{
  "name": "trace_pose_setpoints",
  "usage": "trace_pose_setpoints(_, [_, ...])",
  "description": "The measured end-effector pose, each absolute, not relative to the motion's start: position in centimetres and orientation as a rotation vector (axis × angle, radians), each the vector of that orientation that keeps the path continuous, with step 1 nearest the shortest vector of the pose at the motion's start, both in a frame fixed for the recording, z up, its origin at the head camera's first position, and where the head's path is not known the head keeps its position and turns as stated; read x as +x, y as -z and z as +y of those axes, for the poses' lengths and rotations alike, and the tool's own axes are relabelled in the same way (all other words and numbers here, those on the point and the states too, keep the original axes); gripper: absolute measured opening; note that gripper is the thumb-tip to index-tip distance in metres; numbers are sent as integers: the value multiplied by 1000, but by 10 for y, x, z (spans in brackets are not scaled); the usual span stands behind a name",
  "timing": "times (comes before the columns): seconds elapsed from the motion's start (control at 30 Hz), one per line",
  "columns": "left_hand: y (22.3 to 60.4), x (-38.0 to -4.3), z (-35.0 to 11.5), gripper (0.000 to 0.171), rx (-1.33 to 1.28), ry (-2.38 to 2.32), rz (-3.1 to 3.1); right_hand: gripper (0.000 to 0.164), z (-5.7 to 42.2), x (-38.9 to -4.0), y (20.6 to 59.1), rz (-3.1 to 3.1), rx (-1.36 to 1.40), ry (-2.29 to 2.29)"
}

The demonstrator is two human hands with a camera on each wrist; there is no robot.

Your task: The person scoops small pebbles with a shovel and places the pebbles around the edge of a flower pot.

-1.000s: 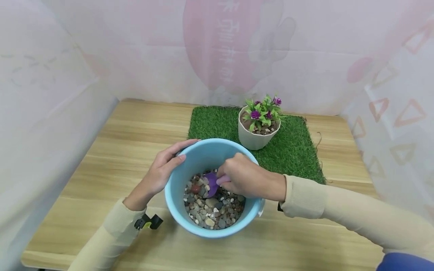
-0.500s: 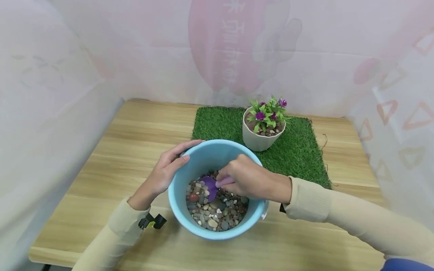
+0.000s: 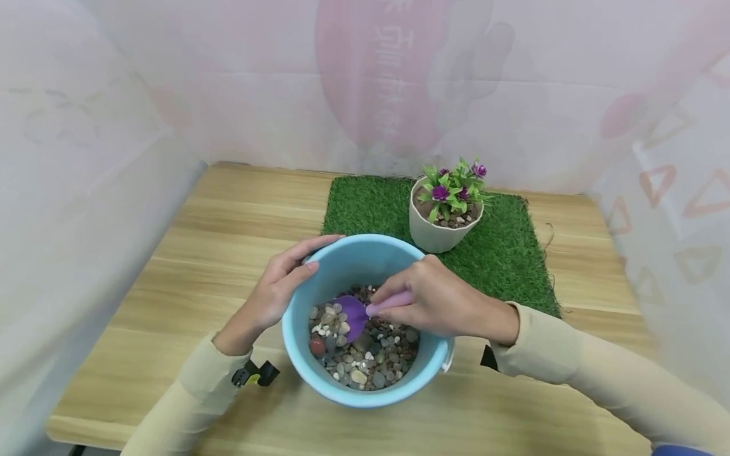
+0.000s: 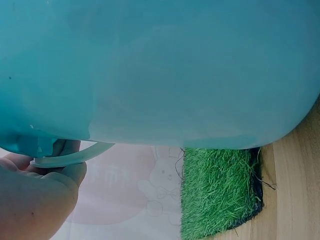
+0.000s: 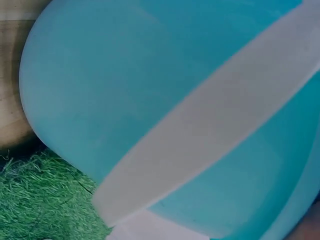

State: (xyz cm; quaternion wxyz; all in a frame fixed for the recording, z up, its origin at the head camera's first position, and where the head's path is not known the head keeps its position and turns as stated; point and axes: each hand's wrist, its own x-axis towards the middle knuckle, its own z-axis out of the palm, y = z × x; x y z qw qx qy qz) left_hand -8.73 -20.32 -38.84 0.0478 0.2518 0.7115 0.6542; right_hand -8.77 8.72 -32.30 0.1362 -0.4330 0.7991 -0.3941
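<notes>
A light blue bucket stands on the table, its bottom covered with mixed pebbles. My left hand holds the bucket's left rim, thumb at the edge and fingers along the outside. In the left wrist view, fingers show beside the white bucket handle. Over the right rim reaches my right hand, gripping the handle of a purple toy shovel. The shovel's blade is among the pebbles at the left inside, with stones heaped at its edge, a reddish one near the wall.
Behind the bucket, a green artificial-grass mat lies on the wooden table. On it stands a white pot with purple flowers. Printed cloth hangs around the back and sides.
My right hand has moved a little right, and the shovel's handle shows more. The reddish stone and nearby pebbles have shifted toward the bucket's left wall. My left hand keeps its hold.
</notes>
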Motion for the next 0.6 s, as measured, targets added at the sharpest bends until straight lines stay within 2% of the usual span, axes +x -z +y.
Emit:
trace_pose_setpoints(0.4, [386, -86, -200, 46, 766, -1998, 2186, 16, 101, -80, 325, 2348, -1223, 1248])
trace_pose_setpoints(0.6, [387, -86, -201, 46, 759, -1981, 2206, 15, 93, -68, 330, 2344, -1313, 1341])
